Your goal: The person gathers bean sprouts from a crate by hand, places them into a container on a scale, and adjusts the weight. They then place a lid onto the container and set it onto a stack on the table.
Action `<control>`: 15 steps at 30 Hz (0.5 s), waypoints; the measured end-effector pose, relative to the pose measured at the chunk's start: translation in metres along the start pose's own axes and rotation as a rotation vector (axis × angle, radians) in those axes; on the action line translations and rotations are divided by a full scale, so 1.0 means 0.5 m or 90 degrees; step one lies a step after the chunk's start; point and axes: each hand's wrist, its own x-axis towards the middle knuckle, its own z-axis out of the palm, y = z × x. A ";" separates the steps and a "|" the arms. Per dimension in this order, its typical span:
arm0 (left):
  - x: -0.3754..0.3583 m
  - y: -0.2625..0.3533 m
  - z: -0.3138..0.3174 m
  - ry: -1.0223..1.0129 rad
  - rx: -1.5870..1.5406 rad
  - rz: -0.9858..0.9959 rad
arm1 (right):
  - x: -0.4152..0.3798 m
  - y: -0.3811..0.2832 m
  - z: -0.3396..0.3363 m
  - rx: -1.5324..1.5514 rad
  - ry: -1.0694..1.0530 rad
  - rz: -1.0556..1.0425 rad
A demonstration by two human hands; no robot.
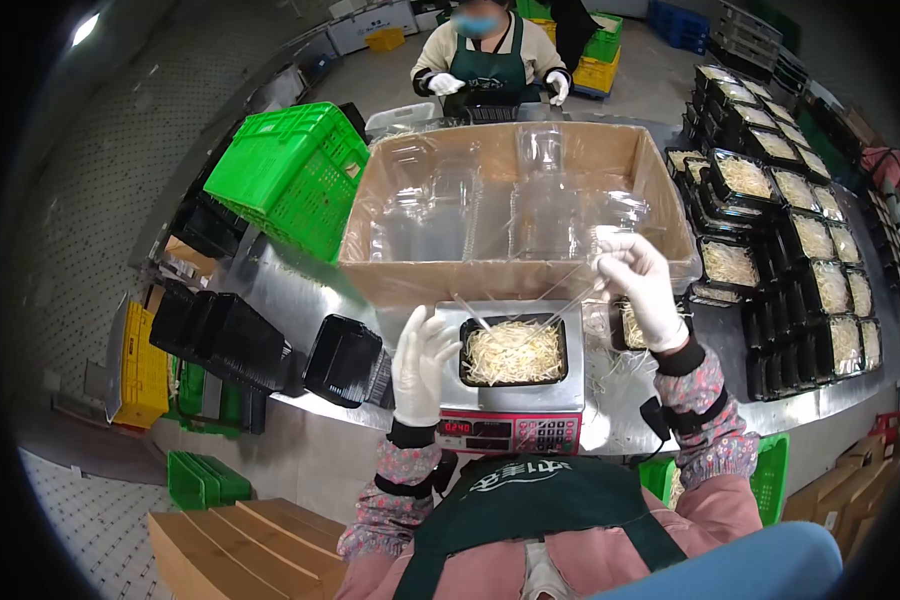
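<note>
A black tray of bean sprouts (513, 353) sits on a weighing scale (510, 432) with a red-lit display. My right hand (642, 285), in a white glove, is raised to the right of the tray and pinches the edge of a clear plastic lid (560, 290). The lid is tilted above the tray, and its outline is hard to see. To the tray's left, my gloved left hand (422, 365) is held up with its fingers apart and nothing in it. Partly behind my right wrist stands another tray of sprouts (634, 325).
A cardboard box (420, 275) of clear lids stands behind the scale. Empty black trays (342, 360) are stacked at left, near a green crate (290, 180). Filled, covered packs (815, 285) are piled at right. Across the table, a masked person (490, 65) handles a black tray.
</note>
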 end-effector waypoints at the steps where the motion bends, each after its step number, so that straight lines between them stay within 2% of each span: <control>1: 0.006 -0.011 0.009 -0.006 -0.053 -0.024 | -0.017 0.012 0.010 0.018 0.009 0.031; 2: 0.015 -0.022 0.022 -0.013 -0.106 -0.048 | -0.031 0.023 0.018 0.037 0.019 0.061; 5: 0.036 -0.055 0.080 -0.021 -0.091 -0.101 | -0.045 0.071 0.016 0.110 0.051 0.055; 6: 0.046 -0.077 0.075 -0.044 -0.105 -0.138 | -0.048 0.077 0.015 0.138 0.087 0.044; 8: 0.063 -0.114 0.022 -0.148 -0.045 -0.120 | -0.057 0.074 0.000 0.144 0.092 0.035; 9: 0.062 -0.105 0.007 -0.147 -0.042 -0.117 | -0.066 0.064 -0.004 0.144 0.110 0.023; 11: 0.052 -0.072 -0.034 -0.086 0.434 0.070 | -0.083 0.055 -0.021 0.138 0.139 0.003; 12: 0.043 -0.056 -0.057 -0.085 0.438 0.068 | -0.091 0.064 -0.037 0.132 0.156 -0.006; 14: 0.023 -0.032 -0.094 0.052 0.296 -0.012 | -0.106 0.076 -0.050 0.109 0.166 -0.006; 15: 0.009 -0.028 -0.096 0.074 0.298 -0.004 | -0.110 0.084 -0.044 0.106 0.183 -0.001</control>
